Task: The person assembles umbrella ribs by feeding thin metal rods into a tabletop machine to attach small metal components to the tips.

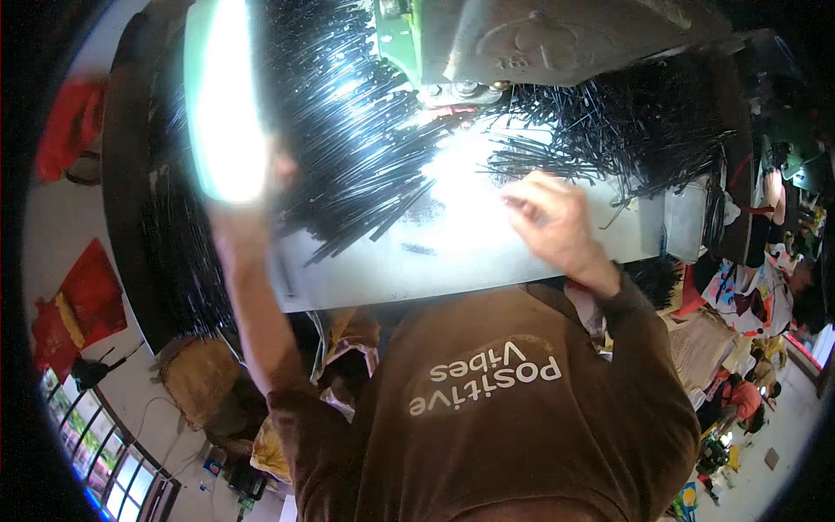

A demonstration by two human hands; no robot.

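Note:
My right hand (557,222) hovers over the bright metal tray (383,270), its fingers curled in toward the thumb. Whatever they may hold is too small to make out. Just beyond it lies a loose bunch of thin black sticks (539,157), like incense sticks. My left hand (277,165) is at the left, beside a large heap of black sticks (348,157). Motion blur and the glare of a glowing lamp (226,104) hide its fingers.
A dark metal machine part (557,43) with a green plate (397,39) and bolts overhangs the far side. More black sticks (644,122) pile up at the far right. A dark curved rim (126,174) bounds the left. Other people (739,396) sit at the far right.

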